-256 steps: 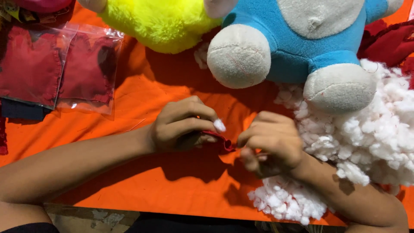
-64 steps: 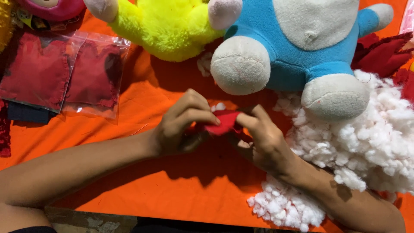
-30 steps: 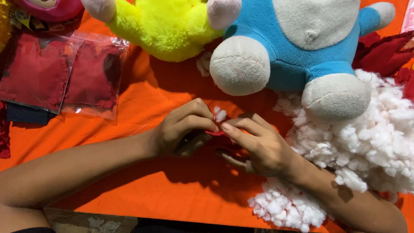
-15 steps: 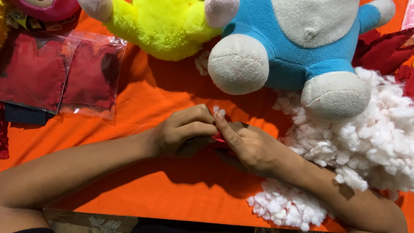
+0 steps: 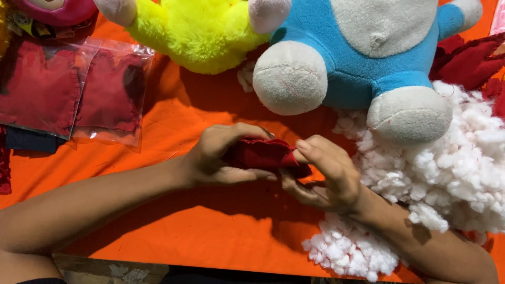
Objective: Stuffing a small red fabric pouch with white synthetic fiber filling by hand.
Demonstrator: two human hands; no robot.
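- Clear plastic bags (image 5: 79, 92) lie at the far left of the worktop (image 5: 210, 242), which is covered by an orange cloth. The bags contain dark red fabric pieces.
- A pink plush toy (image 5: 55, 9) shows partly at the top left corner.
- A yellow plush toy (image 5: 197, 31) lies at the top edge, left of centre, above the hands.
- The left hand (image 5: 226, 158) is at centre. It is closed on the red fabric piece (image 5: 260, 153), fingers curled over the top and thumb pressed beneath.
- The red fabric piece sits between both hands, just above the orange cloth, in front of the blue toy's foot.
- The right hand (image 5: 323, 176) grasps the right end of the same piece, pinching it with fingertips and thumb.
- A blue plush toy (image 5: 363, 58) with pale grey feet lies at the top, right of centre.
- White stuffing (image 5: 452, 168) is heaped at the right, beside the right wrist; a smaller clump (image 5: 350, 250) lies near the front edge.
- More dark red fabric (image 5: 471, 60) lies at the upper right, touching the stuffing.
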